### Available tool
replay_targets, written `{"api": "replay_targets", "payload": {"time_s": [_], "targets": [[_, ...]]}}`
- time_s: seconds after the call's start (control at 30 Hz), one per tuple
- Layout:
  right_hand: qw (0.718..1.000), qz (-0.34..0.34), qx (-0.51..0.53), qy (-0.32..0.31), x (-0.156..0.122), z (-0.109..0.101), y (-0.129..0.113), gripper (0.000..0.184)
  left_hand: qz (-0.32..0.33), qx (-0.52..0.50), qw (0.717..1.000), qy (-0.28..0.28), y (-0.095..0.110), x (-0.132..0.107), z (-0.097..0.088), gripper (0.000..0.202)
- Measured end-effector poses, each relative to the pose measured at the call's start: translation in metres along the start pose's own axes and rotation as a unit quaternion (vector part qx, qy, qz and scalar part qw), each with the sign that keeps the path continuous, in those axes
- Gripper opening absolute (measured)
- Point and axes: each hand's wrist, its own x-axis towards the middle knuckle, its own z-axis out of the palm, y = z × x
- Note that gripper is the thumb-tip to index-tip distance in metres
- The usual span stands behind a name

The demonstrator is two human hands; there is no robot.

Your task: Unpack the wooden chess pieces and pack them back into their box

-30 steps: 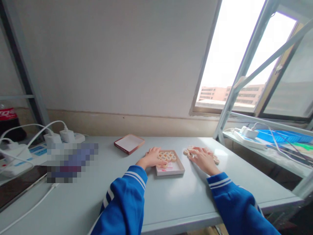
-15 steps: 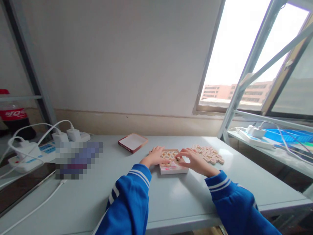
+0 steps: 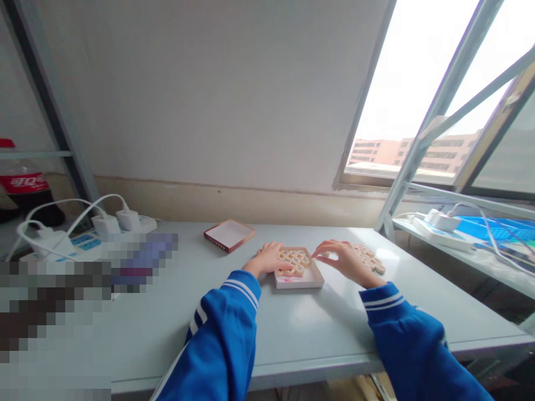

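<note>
A shallow square box (image 3: 307,279) lies on the grey table (image 3: 292,334) and holds several round wooden pieces (image 3: 295,261). My left hand (image 3: 267,258) rests on the box's left edge, fingers laid against the pieces. My right hand (image 3: 346,260) hovers just right of the box, fingers loosely spread, with nothing visible in them. Behind it lies a loose pile of more round pieces (image 3: 370,258) on the table. Both arms wear blue sleeves with white stripes.
The box's lid (image 3: 229,234) lies upside down at the back of the table. Power strips with chargers and white cables (image 3: 108,225) sit at the left, near a cola bottle (image 3: 25,189). A shelf with another power strip (image 3: 438,225) stands at the right below an open window.
My right hand went from the loose pile to the box, then drew back to the right of it. The left hand stayed on the box. The camera shifted slightly.
</note>
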Motion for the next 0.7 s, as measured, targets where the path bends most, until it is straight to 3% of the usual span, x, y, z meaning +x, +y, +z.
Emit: {"api": "replay_targets", "payload": {"time_s": [0.1, 0.2, 0.4, 0.53, 0.7], "targets": [[0.991, 0.101, -0.071, 0.053, -0.003, -0.004, 0.034, 0.023, -0.007, 0.001, 1.0, 0.001, 0.002, 0.0, 0.0, 0.078], [0.98, 0.147, -0.134, 0.021, -0.007, 0.004, 0.055, 0.03, -0.018, 0.007, 1.0, 0.009, 0.005, -0.001, 0.002, 0.075], [0.985, 0.101, -0.137, -0.003, -0.011, 0.013, 0.053, 0.021, -0.015, 0.02, 0.999, 0.031, 0.008, -0.001, 0.006, 0.076], [0.989, 0.117, -0.09, -0.01, -0.011, 0.007, 0.048, 0.028, -0.011, 0.022, 0.999, 0.034, 0.006, 0.002, 0.008, 0.074], [0.997, 0.061, -0.04, -0.036, -0.008, 0.01, 0.041, 0.028, -0.011, 0.028, 0.999, 0.041, 0.005, 0.003, 0.01, 0.072]]}}
